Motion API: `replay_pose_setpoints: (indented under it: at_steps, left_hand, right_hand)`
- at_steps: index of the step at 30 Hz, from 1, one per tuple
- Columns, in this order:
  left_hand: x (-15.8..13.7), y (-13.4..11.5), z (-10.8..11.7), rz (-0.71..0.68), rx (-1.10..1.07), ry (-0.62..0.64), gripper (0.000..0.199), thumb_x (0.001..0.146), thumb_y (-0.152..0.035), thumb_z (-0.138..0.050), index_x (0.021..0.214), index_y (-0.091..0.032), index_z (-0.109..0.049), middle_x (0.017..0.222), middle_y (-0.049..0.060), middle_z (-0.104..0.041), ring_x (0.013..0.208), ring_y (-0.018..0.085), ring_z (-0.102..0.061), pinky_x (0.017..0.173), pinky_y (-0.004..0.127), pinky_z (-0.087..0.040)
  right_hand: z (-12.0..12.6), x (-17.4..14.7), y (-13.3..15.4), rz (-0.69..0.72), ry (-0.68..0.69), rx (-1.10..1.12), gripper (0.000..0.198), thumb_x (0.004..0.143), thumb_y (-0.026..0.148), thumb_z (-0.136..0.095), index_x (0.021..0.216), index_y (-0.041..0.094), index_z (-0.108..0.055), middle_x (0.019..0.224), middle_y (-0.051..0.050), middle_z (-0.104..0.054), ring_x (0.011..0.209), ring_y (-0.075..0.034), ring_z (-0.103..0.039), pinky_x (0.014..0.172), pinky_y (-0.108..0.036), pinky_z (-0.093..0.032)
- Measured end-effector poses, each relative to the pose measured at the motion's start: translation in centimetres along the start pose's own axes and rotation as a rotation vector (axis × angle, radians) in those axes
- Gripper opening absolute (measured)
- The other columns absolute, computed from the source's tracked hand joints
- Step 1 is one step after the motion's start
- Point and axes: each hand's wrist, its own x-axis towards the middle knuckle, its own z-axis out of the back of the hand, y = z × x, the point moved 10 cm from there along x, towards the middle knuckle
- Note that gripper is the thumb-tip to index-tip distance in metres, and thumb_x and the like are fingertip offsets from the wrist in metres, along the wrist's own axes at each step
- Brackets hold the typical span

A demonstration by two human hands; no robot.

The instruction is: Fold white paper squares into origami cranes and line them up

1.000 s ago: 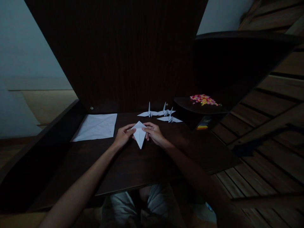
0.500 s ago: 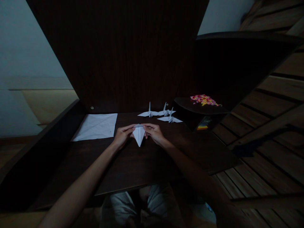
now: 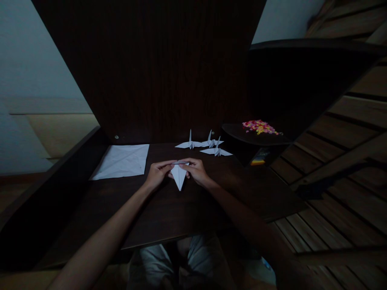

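A white folded paper (image 3: 179,177), kite-shaped with its narrow point toward me, is held above the dark desk. My left hand (image 3: 157,174) pinches its upper left edge, thumb on the front face. On the upper right edge, my right hand (image 3: 196,171) is closed too, its thumb across the paper's front. The fingers behind the paper are partly hidden. Just beyond my hands, three white origami cranes stand in a group: a left one (image 3: 190,144), a back one (image 3: 210,142) and a front right one (image 3: 217,151).
A creased white paper sheet (image 3: 122,161) lies on the desk (image 3: 151,217) to the left. Small pink, red and yellow pieces (image 3: 260,127) are heaped on a low corner shelf (image 3: 238,132) at right. A raised side board (image 3: 51,177) borders the desk's left.
The top flap of the folded paper has come down under my fingers, so its upper edge now looks flatter and wider. The point has shifted slightly toward me and right.
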Motion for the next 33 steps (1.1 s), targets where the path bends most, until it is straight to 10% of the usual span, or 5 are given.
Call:
replay_pose_setpoints:
  at_steps: [13, 23, 33]
  left_hand:
    - [-0.3, -0.6, 0.4, -0.015, -0.031, -0.056, 0.018, 0.06, -0.025, -0.068, 0.073, -0.016, -0.075, 0.073, 0.004, -0.071, 0.064, 0.018, -0.062, 0.055, 0.027, -0.052]
    - [-0.8, -0.8, 0.0, -0.021, 0.106, -0.042, 0.059, 0.063, -0.038, -0.077, 0.114, -0.012, -0.066, 0.073, 0.006, -0.072, 0.064, 0.017, -0.063, 0.061, 0.028, -0.051]
    - [-0.5, 0.7, -0.1, 0.1, 0.019, -0.032, 0.039, 0.054, -0.045, -0.081, 0.075, -0.012, -0.074, 0.068, 0.007, -0.072, 0.062, 0.02, -0.064, 0.057, 0.029, -0.051]
  right_hand:
    - [-0.1, 0.1, 0.8, 0.047, 0.016, -0.032, 0.027, 0.057, 0.034, -0.08, 0.075, 0.017, -0.07, 0.076, -0.003, -0.07, 0.067, -0.015, -0.063, 0.063, -0.028, -0.052]
    - [0.5, 0.2, 1.0, 0.121, -0.036, -0.156, 0.032, 0.06, 0.03, -0.077, 0.088, 0.018, -0.066, 0.084, -0.003, -0.067, 0.075, -0.015, -0.063, 0.067, -0.026, -0.05]
    - [0.3, 0.0, 1.2, 0.142, -0.07, -0.209, 0.024, 0.062, 0.035, -0.073, 0.073, 0.018, -0.061, 0.072, -0.003, -0.064, 0.067, -0.016, -0.059, 0.059, -0.026, -0.046]
